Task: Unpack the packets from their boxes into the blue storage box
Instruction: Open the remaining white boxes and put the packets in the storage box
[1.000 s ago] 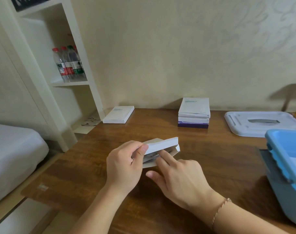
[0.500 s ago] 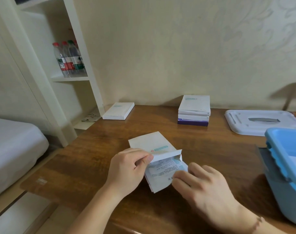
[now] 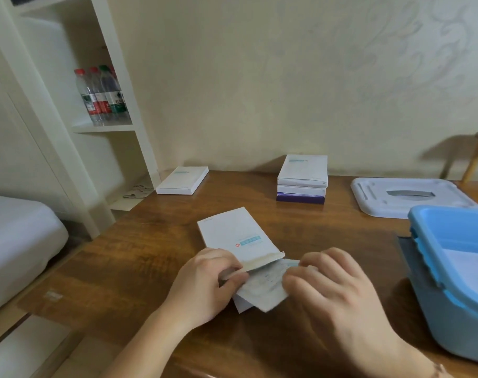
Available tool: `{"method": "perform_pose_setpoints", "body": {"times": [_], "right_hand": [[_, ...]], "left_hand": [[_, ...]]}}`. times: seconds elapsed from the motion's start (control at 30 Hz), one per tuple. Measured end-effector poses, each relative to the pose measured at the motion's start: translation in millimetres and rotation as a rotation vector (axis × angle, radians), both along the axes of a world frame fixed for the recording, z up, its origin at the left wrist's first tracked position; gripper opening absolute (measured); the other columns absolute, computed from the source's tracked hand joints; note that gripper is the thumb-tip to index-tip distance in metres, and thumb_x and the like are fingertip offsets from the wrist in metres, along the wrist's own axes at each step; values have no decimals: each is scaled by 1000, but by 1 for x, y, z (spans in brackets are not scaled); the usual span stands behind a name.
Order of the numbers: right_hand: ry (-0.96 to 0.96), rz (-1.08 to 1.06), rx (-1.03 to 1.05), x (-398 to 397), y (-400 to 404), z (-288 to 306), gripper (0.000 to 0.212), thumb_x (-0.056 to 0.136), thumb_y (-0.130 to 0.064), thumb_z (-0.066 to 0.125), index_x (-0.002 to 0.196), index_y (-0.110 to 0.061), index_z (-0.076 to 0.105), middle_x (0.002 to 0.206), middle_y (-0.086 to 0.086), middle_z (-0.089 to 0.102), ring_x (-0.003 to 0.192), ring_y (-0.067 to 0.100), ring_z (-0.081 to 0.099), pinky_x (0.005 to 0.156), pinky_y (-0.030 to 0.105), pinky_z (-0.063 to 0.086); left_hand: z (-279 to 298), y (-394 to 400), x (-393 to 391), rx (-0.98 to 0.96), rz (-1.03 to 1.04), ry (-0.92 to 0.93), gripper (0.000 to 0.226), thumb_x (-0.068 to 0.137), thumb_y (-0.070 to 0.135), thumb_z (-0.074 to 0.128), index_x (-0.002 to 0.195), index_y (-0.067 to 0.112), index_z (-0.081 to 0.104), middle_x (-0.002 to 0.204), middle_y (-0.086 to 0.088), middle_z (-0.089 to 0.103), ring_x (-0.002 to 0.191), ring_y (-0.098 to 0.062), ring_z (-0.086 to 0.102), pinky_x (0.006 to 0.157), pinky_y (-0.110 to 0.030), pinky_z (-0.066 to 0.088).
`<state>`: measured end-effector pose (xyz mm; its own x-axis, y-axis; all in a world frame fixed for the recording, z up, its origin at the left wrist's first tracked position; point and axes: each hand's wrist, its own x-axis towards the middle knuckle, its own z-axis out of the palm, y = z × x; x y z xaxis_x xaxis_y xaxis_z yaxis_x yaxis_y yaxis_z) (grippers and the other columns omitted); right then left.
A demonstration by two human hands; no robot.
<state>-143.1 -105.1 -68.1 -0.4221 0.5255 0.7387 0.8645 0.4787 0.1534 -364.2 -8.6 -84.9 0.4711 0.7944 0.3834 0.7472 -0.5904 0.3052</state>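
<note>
On the wooden table [image 3: 150,255], the left hand [image 3: 205,279] pinches the open end of a flat white box [image 3: 235,236]. Packets [image 3: 265,287] stick out of it, between the two hands. The right hand [image 3: 333,293] grips their far edge with curled fingers. The blue storage box [image 3: 456,268] stands just beyond, at the right.

Brown wood worktop [image 3: 156,257]. White shelf unit [image 3: 123,85] at left by the wall, water bottles [image 3: 101,95] standing on one shelf, crumpled paper [image 3: 137,190] on the lowest. White bed [image 3: 17,241] far left. Wooden stool [image 3: 477,156] at right by the wall.
</note>
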Motion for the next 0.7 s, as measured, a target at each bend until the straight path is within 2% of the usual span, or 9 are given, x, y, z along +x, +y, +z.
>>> {"method": "perform_pose_setpoints", "body": {"times": [0.1,0.17,0.23,0.3,0.4,0.43,0.5,0.6,0.7], "right_hand": [[102,-64,5,1,5,27,11,88,-14,60,86,-20,69,91,-5,72,85,23,61,76,41,47],[179,-138,-25,-3,14,48,9,82,-12,71,83,-21,71,83,-6,72,81,24,60,75,40,46],[258,-188,-35,-7,23,70,10,78,-11,76,80,-20,73,74,-5,71,76,26,59,73,40,45],[381,-178,1,-5,28,86,9,76,-11,76,81,-19,73,73,-5,71,76,27,59,73,41,46],[698,-168,39,6,15,91,38,75,-16,80,110,-21,66,106,-5,68,100,18,58,91,29,44],[798,-167,48,10,7,89,51,75,-23,80,122,-24,59,120,-7,62,110,13,55,94,21,41],[1038,-105,-23,17,-11,81,67,75,-39,80,133,-35,45,131,-18,53,119,5,53,96,21,42],[1449,40,-310,30,-24,78,75,66,-42,82,130,-47,43,116,-19,63,99,5,68,77,29,57],[1443,10,-402,49,-37,86,51,76,-20,80,117,-41,58,87,-3,77,77,14,74,62,36,60]], "left_hand": [[29,-8,6,-170,-4,-307,69,79,80,24,95,34,73,109,22,67,108,1,58,90,-24,51],[62,-9,13,-405,-237,-567,76,77,88,29,106,32,73,115,16,69,115,-6,60,93,-23,50],[94,-11,26,-495,-427,-491,59,76,79,53,115,37,68,115,14,70,113,-8,62,89,-22,53],[113,-13,44,-343,-420,-412,31,80,45,77,109,38,70,104,14,73,100,-7,67,77,-23,57],[122,-15,68,-325,-344,-701,25,73,26,84,97,27,78,94,5,77,89,-16,73,78,-41,61],[123,-15,74,-382,-334,-859,26,70,25,83,95,24,78,95,1,77,90,-19,74,79,-42,61],[124,-13,85,-549,-321,-1173,27,68,18,81,95,19,78,98,-6,77,91,-24,74,76,-39,60],[126,-15,105,-773,-289,-1379,40,61,16,80,100,12,77,104,-12,75,95,-29,72,75,-37,58],[129,-22,123,-827,-299,-1314,35,63,14,82,98,14,79,105,-10,75,99,-26,72,89,-41,52]]}}
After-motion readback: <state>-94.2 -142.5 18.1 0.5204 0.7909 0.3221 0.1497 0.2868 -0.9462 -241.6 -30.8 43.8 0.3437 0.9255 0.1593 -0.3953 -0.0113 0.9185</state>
